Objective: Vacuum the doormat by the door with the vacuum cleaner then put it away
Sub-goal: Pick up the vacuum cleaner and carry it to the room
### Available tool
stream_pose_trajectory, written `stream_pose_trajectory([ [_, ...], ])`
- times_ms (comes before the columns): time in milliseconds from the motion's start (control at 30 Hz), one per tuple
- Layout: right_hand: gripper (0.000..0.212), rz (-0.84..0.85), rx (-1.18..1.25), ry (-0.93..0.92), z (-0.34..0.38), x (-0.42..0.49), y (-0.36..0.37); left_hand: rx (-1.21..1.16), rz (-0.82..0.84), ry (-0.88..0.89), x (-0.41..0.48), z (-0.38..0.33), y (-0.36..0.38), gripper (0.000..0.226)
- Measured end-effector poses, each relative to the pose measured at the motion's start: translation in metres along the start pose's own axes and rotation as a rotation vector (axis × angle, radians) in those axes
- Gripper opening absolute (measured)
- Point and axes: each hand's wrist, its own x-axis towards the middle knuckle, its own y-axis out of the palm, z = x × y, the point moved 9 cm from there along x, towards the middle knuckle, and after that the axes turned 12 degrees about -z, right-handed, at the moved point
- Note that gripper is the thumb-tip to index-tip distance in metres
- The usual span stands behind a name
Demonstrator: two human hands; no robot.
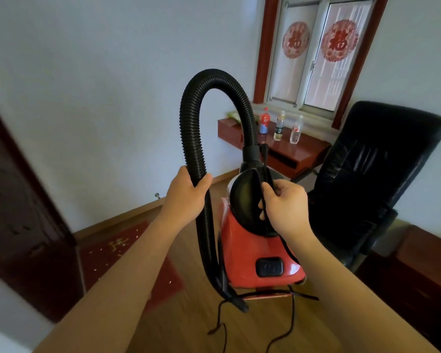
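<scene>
A red vacuum cleaner (pixel 252 253) with a black handle hangs in the air at the centre. My right hand (pixel 281 207) grips that handle together with a thin black cord. A black ribbed hose (pixel 196 118) arches up from the vacuum's top and runs down its left side; my left hand (pixel 186 192) grips the hose partway down. The hose's nozzle end (pixel 237 300) dangles below the body. The cord (pixel 288 329) trails to the floor. A red doormat (pixel 112 253) with pale specks on it lies by the dark door (pixel 21 225) at the left.
A black office chair (pixel 372 179) stands close on the right. Behind the vacuum a red-brown desk (pixel 298 151) under the window carries three bottles (pixel 279 127). Dark wooden furniture (pixel 423 276) fills the lower right. Wooden floor (pixel 189 327) lies below.
</scene>
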Motion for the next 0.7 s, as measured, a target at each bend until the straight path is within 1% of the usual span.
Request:
stream_pose_trajectory([
  [133, 0.034, 0.059, 0.030, -0.008, -0.032, 0.054, 0.015, 0.048, -0.056, -0.043, 0.029, 0.009, 0.040, 0.023],
  [333, 0.032, 0.198, 0.065, 0.054, -0.090, 0.128, 0.038, 0.099, -0.155, -0.113, 0.067, 0.023, 0.103, 0.022],
  [533, 0.031, 0.330, 0.008, 0.044, -0.137, 0.185, 0.051, 0.108, -0.224, -0.214, 0.085, 0.039, 0.157, 0.029],
  [700, 0.033, 0.384, -0.027, 0.046, -0.175, 0.217, 0.065, 0.092, -0.231, -0.291, 0.096, 0.067, 0.194, 0.018],
])
